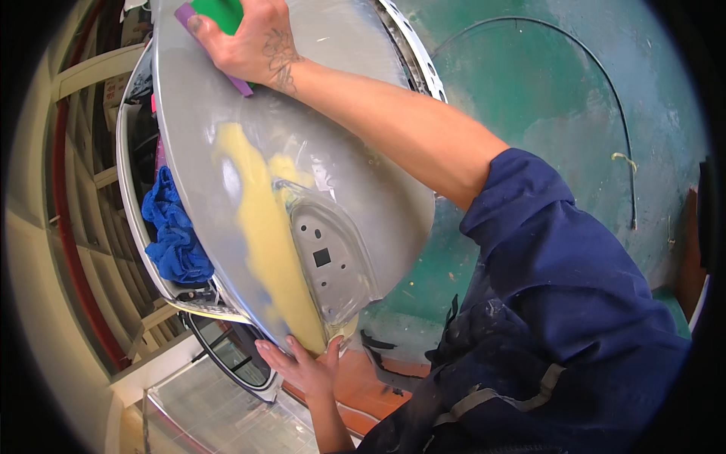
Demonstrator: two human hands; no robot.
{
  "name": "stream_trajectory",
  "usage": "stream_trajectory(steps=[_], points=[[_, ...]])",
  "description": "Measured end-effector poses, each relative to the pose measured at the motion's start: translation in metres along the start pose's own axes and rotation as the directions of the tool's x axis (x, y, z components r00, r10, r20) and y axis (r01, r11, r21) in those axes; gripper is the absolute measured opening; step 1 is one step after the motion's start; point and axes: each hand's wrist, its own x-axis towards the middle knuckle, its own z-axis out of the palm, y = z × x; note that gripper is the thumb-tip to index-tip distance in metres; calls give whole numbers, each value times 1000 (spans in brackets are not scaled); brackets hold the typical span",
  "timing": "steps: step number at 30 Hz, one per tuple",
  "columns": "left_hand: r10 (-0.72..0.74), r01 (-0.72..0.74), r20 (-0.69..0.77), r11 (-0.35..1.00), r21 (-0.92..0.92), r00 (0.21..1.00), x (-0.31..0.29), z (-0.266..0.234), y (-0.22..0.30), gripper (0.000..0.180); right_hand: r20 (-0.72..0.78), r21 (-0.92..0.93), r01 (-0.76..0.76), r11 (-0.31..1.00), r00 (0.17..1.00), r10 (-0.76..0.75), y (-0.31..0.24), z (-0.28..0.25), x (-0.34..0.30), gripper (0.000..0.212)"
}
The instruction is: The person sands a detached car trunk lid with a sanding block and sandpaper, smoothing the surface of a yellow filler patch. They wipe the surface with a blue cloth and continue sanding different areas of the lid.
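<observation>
Nearest, the left hand (302, 367) props the lower edge of the grey body panel (302, 181), fingers spread flat against it. Farther up, the right hand (246, 45), arm stretched out, clamps a green sanding block (219, 13) against the panel's top. A blue cloth (175, 231) lies behind.

The head camera is looking steeply down from the person's head, sitting close over a grey car panel (302, 166) that is filling the frame from centre to eleven o'clock, with green floor (544, 98) showing toward two o'clock.
</observation>
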Motion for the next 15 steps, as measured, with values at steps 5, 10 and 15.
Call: stream_trajectory(steps=[5,10,15], points=[[404,-498,372,844,201,836,51,-35,8,64,93,130,-352,927,935,342,-6,-108,-2,48],[559,-723,580,687,76,592,162,-55,5,59,235,38,-605,795,779,581,-31,-234,-46,42],[619,-737,526,676,21,583,275,-59,25,53,268,30,-729,684,665,697,-65,-307,-56,41]])
